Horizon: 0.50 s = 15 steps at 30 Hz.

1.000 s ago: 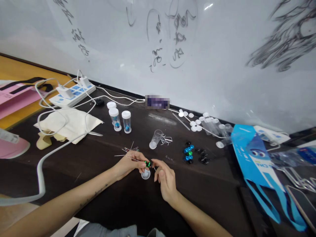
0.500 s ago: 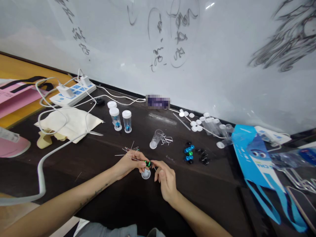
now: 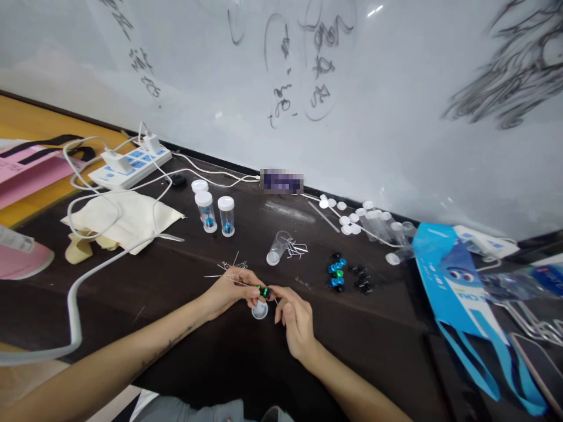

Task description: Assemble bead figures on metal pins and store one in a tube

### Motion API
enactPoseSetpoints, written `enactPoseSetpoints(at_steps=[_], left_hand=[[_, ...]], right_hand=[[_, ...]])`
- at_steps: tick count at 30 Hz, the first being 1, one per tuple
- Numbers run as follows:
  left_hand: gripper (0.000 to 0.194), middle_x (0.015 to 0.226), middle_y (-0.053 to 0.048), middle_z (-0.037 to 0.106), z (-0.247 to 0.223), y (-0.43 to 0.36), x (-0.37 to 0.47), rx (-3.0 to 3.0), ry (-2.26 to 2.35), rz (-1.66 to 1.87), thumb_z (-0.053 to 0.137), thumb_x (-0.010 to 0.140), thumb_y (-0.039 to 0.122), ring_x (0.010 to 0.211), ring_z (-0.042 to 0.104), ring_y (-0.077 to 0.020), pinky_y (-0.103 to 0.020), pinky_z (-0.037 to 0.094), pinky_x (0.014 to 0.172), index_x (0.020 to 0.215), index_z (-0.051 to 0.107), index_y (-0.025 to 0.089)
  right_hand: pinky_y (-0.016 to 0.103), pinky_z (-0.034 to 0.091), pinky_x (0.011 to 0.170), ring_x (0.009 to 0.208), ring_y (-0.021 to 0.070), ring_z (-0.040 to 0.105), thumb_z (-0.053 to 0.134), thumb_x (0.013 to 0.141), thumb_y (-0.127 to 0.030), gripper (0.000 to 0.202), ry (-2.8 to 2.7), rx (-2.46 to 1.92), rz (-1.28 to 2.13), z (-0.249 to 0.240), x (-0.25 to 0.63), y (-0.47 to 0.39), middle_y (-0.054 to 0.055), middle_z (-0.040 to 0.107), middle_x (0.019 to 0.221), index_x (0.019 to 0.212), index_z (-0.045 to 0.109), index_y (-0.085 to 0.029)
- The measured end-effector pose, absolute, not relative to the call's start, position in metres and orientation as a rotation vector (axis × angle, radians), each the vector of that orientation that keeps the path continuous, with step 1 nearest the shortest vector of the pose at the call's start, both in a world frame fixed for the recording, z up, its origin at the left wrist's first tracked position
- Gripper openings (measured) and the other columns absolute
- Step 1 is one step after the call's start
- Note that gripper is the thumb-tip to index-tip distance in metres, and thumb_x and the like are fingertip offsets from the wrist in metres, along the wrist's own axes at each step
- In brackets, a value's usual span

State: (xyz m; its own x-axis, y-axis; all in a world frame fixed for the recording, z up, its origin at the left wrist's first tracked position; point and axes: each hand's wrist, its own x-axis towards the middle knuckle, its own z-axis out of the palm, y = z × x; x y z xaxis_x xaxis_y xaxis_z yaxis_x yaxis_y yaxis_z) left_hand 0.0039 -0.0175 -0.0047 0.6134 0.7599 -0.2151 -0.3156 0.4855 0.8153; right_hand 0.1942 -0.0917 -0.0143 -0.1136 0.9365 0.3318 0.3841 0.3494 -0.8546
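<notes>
Green piece (image 3: 263, 291) slightly turned in left hand (image 3: 237, 288), white cap (image 3: 259, 310) near

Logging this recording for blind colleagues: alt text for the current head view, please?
Two bare hands work on a small green-and-black part above a white cap on a dark table. Beyond stand capped clear tubes with blue pieces inside; loose blue, green and black parts lie to the right.
</notes>
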Motion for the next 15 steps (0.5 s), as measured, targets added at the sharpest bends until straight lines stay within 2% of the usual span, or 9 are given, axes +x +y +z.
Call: enactPoseSetpoints(at_steps=[4,8,12,15], left_hand=[[0.023,0.068,-0.01,0.075,-0.0045,-0.0172,0.0038,0.82,0.62,0.709,0.084,0.067,0.024,0.053,0.065,-0.0126,-0.019,0.05,0.05,0.08,0.075,0.008],[0.023,0.068,-0.01,0.075,-0.004,-0.0175,0.0038,0.822,0.621,0.709,0.084,0.067,0.024,0.052,0.065,-0.0126,-0.019,0.05,0.05,0.079,0.075,0.008],[0.023,0.069,-0.01,0.075,-0.0048,-0.0173,0.0038,0.823,0.626,0.71,0.084,0.067,0.024,0.053,0.065,-0.0128,-0.019,0.05,0.05,0.08,0.075,0.008],[0.024,0.069,-0.01,0.075,-0.0047,-0.017,0.0039,0.826,0.629,0.707,0.085,0.066,0.025,0.052,0.065,-0.013,-0.02,0.05,0.05,0.079,0.075,0.008]], right_hand=[[0.026,0.049,0.052,0.05,0.0114,0.057,0.024,0.102,-0.046,0.047,-1.679,-1.198,0.734,-0.0152,0.1945,-0.0918,0.007,0.068,0.093,0.127,0.056,-0.021],[0.027,0.049,0.052,0.052,0.0127,0.058,0.025,0.102,-0.046,0.047,-1.687,-1.195,0.735,-0.0158,0.1944,-0.0917,0.006,0.068,0.088,0.121,0.061,-0.021],[0.027,0.049,0.052,0.049,0.0115,0.057,0.024,0.103,-0.045,0.047,-1.68,-1.198,0.738,-0.0158,0.1944,-0.0916,0.007,0.069,0.091,0.129,0.055,-0.02],[0.028,0.049,0.053,0.051,0.0124,0.058,0.025,0.102,-0.046,0.047,-1.688,-1.19,0.754,-0.0157,0.1945,-0.0913,0.006,0.069,0.09,0.124,0.059,-0.022]])
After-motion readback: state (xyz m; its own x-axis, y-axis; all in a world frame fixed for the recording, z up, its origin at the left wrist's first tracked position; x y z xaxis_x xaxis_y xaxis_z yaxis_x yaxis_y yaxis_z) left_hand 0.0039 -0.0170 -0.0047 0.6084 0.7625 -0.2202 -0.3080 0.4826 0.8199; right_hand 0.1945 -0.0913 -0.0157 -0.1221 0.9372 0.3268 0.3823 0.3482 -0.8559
